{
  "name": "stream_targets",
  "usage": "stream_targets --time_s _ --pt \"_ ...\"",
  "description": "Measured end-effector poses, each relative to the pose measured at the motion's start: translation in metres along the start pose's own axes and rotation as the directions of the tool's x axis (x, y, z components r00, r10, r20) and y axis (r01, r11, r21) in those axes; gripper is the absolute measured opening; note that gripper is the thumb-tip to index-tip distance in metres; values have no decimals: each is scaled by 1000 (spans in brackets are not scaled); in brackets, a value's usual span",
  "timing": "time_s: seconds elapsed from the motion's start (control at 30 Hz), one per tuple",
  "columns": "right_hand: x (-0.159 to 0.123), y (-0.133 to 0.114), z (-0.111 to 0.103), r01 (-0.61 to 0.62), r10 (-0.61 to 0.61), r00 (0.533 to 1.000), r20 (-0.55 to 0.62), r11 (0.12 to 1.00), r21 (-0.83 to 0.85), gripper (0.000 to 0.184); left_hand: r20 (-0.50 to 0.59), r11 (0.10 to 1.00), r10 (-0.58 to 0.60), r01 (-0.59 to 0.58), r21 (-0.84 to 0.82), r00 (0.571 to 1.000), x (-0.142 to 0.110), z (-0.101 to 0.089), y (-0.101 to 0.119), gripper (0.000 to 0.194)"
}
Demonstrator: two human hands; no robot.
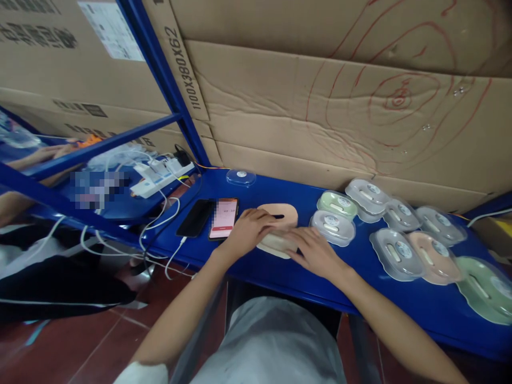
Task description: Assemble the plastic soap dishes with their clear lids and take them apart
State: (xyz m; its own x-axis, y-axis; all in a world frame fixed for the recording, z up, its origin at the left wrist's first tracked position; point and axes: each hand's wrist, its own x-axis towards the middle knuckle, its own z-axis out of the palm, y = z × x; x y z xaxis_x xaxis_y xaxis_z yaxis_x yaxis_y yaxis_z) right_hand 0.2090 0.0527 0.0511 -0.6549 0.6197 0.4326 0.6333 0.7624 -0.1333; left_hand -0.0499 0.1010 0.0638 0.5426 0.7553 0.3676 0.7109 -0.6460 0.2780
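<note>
A peach oval plastic piece (288, 211) with a dark slot lies on the blue table in front of me. Just nearer is a cream oval plastic piece (276, 244), gripped between both hands and partly covered by fingers. My left hand (248, 230) curls over its left side, fingertips close to the slot of the peach piece. From the right, my right hand (318, 252) presses thumb and fingers against the cream piece's edge. Whether the two pieces touch is hidden. A clear oval lid (241, 177) with a round label lies at the back.
Lidded oval boxes in green (337, 205), grey (333, 227) and peach (435, 257) spread across the right side. Left of my hands lie a black phone (196, 217) and a lit phone (224, 218). Cables run from a power strip (162, 178). Another person's arm (36, 157) reaches in beyond the blue frame.
</note>
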Motion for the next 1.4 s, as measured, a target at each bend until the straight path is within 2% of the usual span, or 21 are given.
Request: stream_targets --time_s 0.1,0.2,0.3,0.37,0.53,0.6,0.63,0.7,0.77,0.87,0.93,1.03,1.17,1.27,1.4 --pt "1 5 -7 -55 53 996 -73 998 -16 52 33 992 113 -111 -56 993 -20 3 12 14" --pt "-1 5 -4 -6 6 1000 3 1000 -26 63 48 987 137 -132 -90 989 -32 5 13 15" --pt "-1 0 6 43 -41 996 85 999 -26 51 85 989 114 -105 -103 990 -37 6 10 27" --pt "-1 -4 13 65 -61 993 100 997 -44 41 112 992 103 -93 -90 988 -40 6 9 33" --pt "1 -10 23 96 -88 992 90 991 -88 39 204 992 106 -88 -95 973 -41 -2 0 20" --pt "1 -10 25 87 -79 992 94 993 -85 39 243 994 88 -68 -88 966 -25 -12 -18 18" --pt "1 -10 25 85 -77 992 97 993 -77 39 228 997 52 -38 -65 972 -13 -17 -31 21" --pt "1 -10 25 85 -79 992 102 994 -62 39 163 998 -60 59 7 985 18 -28 -63 30" --pt "1 -9 24 86 -80 991 107 995 -54 39 122 982 -179 170 83 976 51 -35 -97 39" --pt "0 -6 23 76 -70 989 129 996 -36 39 124 944 -308 288 159 943 88 -37 -137 54" --pt "-1 -3 22 68 -66 987 144 998 -10 39 147 935 -333 306 178 931 99 -30 -148 56" --pt "-2 1 22 52 -53 990 132 999 14 38 190 957 -273 247 150 943 96 -14 -144 53" --pt "-2 5 24 -12 13 996 88 1000 -6 50 224 996 -85 86 2 971 80 5 -120 54" --pt "-2 8 27 -112 112 994 17 994 -10 70 168 994 19 -1 -110 986 67 6 -98 44" --pt "-2 11 31 -183 183 980 -82 983 8 97 71 978 71 -55 -201 995 40 0 -60 37"
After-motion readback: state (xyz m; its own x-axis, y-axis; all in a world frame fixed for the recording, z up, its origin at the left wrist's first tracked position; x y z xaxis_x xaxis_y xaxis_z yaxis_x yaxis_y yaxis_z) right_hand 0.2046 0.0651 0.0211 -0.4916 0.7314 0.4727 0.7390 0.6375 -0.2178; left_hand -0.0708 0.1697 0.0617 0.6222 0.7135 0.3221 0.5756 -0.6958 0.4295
